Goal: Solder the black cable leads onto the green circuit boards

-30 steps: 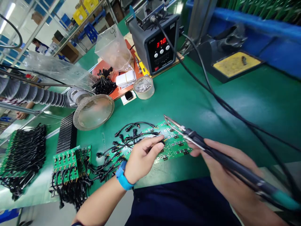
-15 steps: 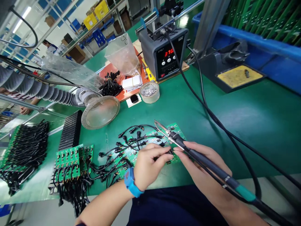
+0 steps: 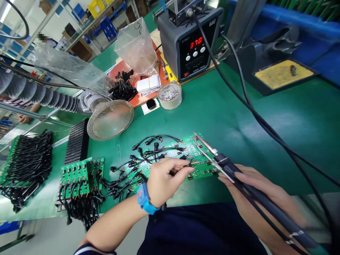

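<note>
Green tabletop (image 3: 225, 106): at left, stacked boards (image 3: 74, 176) already look cabled; centrally, a circuit panel (image 3: 199, 156) lies part-wired, the left hand (image 3: 164, 180) pinching a cable (image 3: 188, 165) over it; its right side appears unfinished, the right hand (image 3: 265, 184) wrapped around a soldering iron (image 3: 225, 164)

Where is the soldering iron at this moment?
In the head view, the soldering iron is right of centre, held in the right hand, its tip pointing up and left over the far edge of the green circuit boards.

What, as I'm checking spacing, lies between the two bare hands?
The head view shows part of a flat green circuit board between the left hand and the right hand.
</note>
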The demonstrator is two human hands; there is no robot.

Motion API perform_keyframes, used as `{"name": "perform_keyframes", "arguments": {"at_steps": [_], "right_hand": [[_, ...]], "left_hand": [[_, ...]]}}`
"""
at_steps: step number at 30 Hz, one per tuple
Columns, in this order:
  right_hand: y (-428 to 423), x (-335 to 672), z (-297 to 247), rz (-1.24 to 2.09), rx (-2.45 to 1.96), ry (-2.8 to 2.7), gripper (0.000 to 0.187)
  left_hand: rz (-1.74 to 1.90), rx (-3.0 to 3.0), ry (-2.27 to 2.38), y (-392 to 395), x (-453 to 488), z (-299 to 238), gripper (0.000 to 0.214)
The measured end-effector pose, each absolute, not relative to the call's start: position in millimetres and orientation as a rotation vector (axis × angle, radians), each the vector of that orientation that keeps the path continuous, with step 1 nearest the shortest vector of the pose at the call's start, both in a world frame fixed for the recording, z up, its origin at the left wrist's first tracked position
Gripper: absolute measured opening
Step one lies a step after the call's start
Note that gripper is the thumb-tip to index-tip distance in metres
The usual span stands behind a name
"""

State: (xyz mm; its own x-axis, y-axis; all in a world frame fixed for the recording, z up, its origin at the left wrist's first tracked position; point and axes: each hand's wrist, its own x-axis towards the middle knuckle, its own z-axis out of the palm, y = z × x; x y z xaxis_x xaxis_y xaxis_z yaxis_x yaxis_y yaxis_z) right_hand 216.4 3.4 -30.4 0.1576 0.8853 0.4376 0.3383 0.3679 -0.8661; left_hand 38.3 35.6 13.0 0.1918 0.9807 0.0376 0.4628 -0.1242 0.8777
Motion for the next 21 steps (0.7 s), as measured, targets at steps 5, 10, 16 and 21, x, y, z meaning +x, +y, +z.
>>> {"name": "perform_keyframes", "arguments": {"at_steps": [5,10,16,21], "right_hand": [[-3.8,235.9,-34.6,0.586,-1.175,-1.435,0.022],[-10.3,241.8,-44.2,0.526,-1.096,-1.325,0.029],[-10.7,239.3,-44.4,0.477,-1.135,-1.293,0.018],[-8.8,238.6,-40.8,0.518,-1.143,-1.284,0.015]], "left_hand": [[0.473,2.338,1.338,40.0,34.4,8.9,0.019],[0.357,2.374,1.391,42.1,38.2,8.3,0.019],[0.379,2.32,1.439,42.8,41.0,9.2,0.017],[0.367,2.3,1.446,43.3,41.2,10.2,0.017]]}}
